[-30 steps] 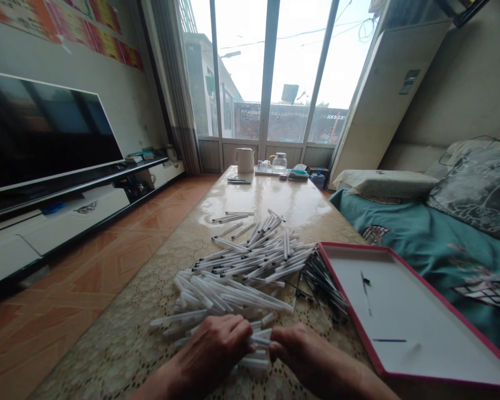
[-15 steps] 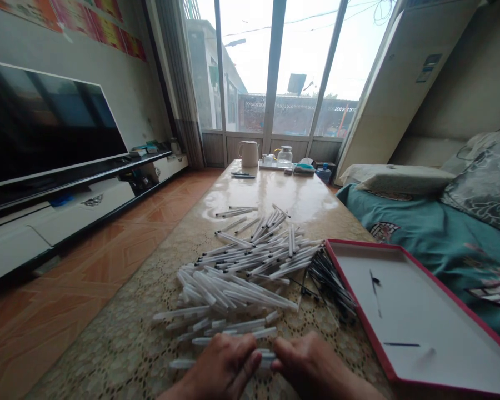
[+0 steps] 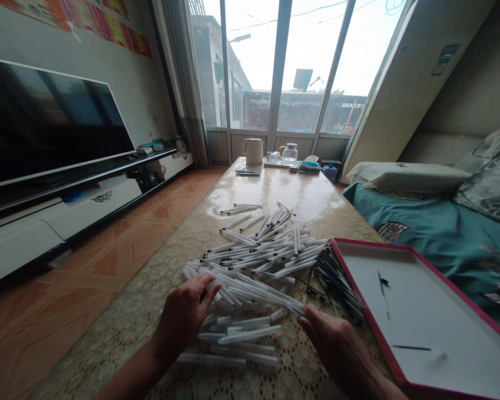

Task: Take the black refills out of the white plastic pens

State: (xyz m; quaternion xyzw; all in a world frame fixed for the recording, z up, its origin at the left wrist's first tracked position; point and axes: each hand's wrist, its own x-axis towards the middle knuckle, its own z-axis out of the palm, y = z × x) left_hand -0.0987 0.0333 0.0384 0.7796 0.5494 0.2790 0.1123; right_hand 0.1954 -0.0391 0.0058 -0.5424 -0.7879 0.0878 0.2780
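Observation:
A heap of clear white pen barrels lies on the table in front of me. At its left side my left hand is closed, thumb and forefinger curled around barrel ends. My right hand pinches the right ends of barrels at the heap's lower right edge. Nearer to me, several loose barrels lie crosswise on the tabletop. Behind the heap are white pens with dark tips. A bundle of thin black refills rests between the pens and the tray.
A red-rimmed white tray stands at the right, with a few dark pieces inside. At the table's far end are a jug, a glass pot and a tissue pack. A sofa borders the right side.
Both hands were close together at the table's near edge over the loose barrels. They have moved forward and apart, to opposite sides of the heap. The view has shifted slightly.

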